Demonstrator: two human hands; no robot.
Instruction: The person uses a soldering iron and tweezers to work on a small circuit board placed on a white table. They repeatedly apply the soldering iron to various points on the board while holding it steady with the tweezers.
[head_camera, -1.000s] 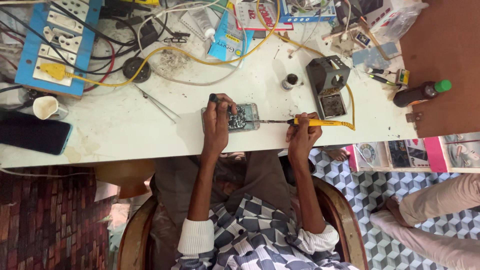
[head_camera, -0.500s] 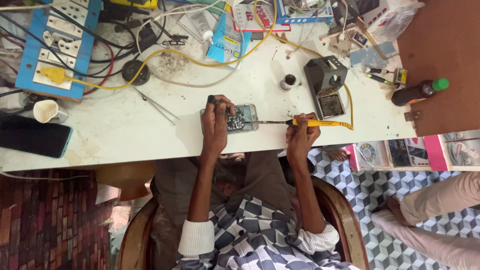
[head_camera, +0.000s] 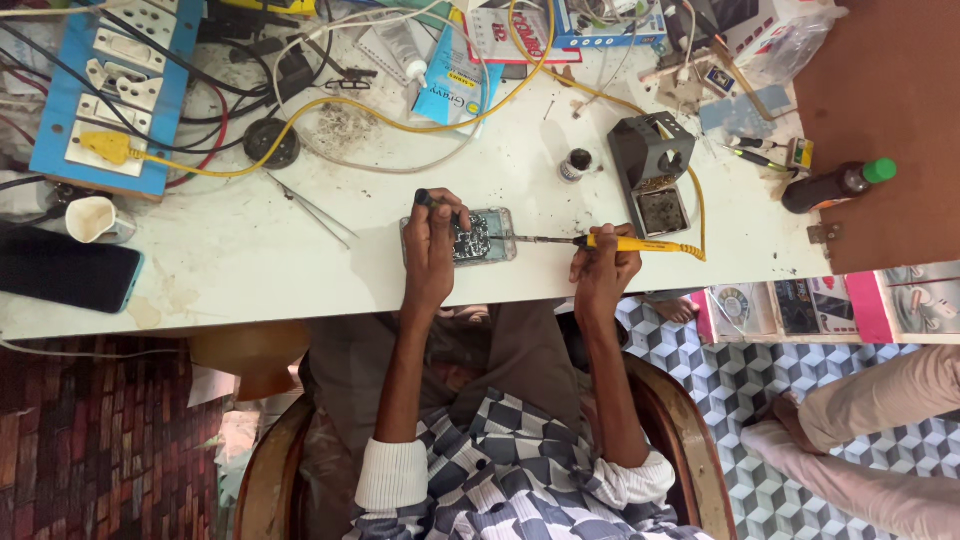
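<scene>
Now opened phone (head_camera: 478, 238): circuit board exposed, left hand (head_camera: 432, 252) steadying, soldering iron (head_camera: 610, 243) tip touching.

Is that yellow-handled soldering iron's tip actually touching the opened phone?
Touching. The head view shows the soldering iron, held in the right hand, with its tip meeting the right edge of the opened phone, no gap visible.

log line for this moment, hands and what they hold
left hand: steadying opened phone | right hand: holding yellow soldering iron, tip at phone | surface: white table
</scene>
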